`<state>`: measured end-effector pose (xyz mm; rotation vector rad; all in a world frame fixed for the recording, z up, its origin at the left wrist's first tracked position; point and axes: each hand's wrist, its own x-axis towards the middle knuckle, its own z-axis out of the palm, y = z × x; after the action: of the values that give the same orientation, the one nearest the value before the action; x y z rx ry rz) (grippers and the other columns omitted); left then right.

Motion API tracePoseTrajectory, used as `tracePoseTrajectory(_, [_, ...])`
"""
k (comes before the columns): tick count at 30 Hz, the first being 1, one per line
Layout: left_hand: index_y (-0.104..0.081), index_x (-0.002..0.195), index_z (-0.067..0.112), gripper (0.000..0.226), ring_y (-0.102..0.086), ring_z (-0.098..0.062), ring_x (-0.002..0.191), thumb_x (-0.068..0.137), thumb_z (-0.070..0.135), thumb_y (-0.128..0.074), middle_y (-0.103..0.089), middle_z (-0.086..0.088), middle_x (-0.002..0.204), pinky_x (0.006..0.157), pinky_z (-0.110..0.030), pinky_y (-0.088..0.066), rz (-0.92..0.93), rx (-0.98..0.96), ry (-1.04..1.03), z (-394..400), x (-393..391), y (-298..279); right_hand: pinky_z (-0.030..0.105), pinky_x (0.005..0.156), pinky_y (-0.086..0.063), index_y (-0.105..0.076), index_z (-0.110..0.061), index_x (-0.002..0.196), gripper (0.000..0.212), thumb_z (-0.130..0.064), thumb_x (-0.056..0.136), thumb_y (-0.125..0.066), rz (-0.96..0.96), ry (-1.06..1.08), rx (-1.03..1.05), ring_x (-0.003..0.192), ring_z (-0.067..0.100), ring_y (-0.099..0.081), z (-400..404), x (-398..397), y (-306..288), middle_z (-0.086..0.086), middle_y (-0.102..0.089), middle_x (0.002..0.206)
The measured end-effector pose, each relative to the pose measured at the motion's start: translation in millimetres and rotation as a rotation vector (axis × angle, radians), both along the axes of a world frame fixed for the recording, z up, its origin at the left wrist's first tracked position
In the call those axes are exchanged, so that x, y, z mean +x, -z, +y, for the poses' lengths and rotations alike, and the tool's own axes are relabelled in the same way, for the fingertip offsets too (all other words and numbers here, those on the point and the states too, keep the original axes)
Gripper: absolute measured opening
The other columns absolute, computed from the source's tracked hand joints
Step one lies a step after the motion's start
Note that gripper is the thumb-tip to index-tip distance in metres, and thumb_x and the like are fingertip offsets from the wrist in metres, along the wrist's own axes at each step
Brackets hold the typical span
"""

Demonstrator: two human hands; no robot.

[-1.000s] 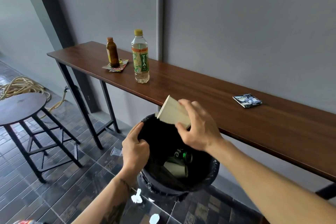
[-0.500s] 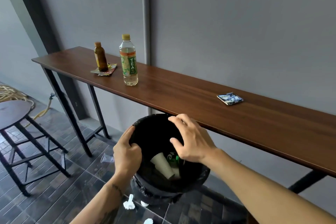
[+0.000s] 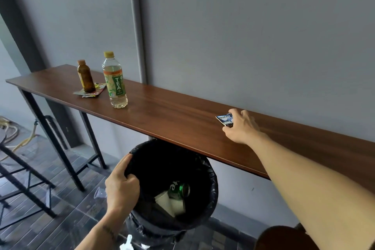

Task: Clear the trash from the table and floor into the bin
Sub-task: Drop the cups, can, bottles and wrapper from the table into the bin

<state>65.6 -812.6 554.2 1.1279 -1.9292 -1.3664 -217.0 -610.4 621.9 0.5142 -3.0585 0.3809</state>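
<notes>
Half a second ago the right hand [image 3: 240,127] hovered over the bin's mouth; now it has reached out along the long wooden table [image 3: 182,119] and closed its fingers around the small blue packet [image 3: 224,120] lying near the wall edge, thumb on the near side, fingertips on the far side, the packet seemingly not lifted off the wood.

Under the table's front edge stands the bin [image 3: 209,189], lined with a black bag. The left hand [image 3: 121,186] grips its near rim, fingers curled over the liner into the opening. Down inside lie a green can [image 3: 180,190] on its side and a pale paper cup [image 3: 170,202] just beside it (the two look to be touching).

Well to the left on the tabletop a clear tea bottle [image 3: 115,83] with a yellow cap stands upright, and near it a smaller brown bottle [image 3: 86,77] sits on a flat, colourful wrapper [image 3: 92,93]. A black stool frame [image 3: 24,170] shows at the left edge.

On the dark tiled floor a clear plastic cup [image 3: 99,192] lies left of the bin, and a crumpled white scrap [image 3: 126,243] lies at its base.
</notes>
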Motion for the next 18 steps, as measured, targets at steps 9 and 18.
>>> tracePoseTrajectory(9, [-0.059,0.138,0.031,0.073,-0.067,-0.027,0.081,0.077,-0.007,-0.043,-0.069,0.003,0.118,0.073,-0.042,-0.059,-0.001,0.024,-0.070,23,-19,5,0.048,0.100,-0.037,-0.031,-0.032,0.143,0.066,-0.057,0.086,-0.052,-0.011,0.007,0.034,0.125,0.036,-0.044,-9,-34,24,0.012,-0.040,0.138])
tracePoseTrajectory(18, [-0.063,0.132,0.037,0.074,-0.069,-0.031,0.090,0.074,-0.006,-0.044,-0.069,0.009,0.107,0.087,-0.053,-0.058,-0.004,0.058,-0.135,33,-23,13,0.046,0.088,-0.044,-0.047,-0.022,0.115,0.044,-0.040,0.076,-0.057,0.216,-0.018,-0.109,0.109,0.038,-0.046,-16,-30,30,0.012,-0.044,0.118])
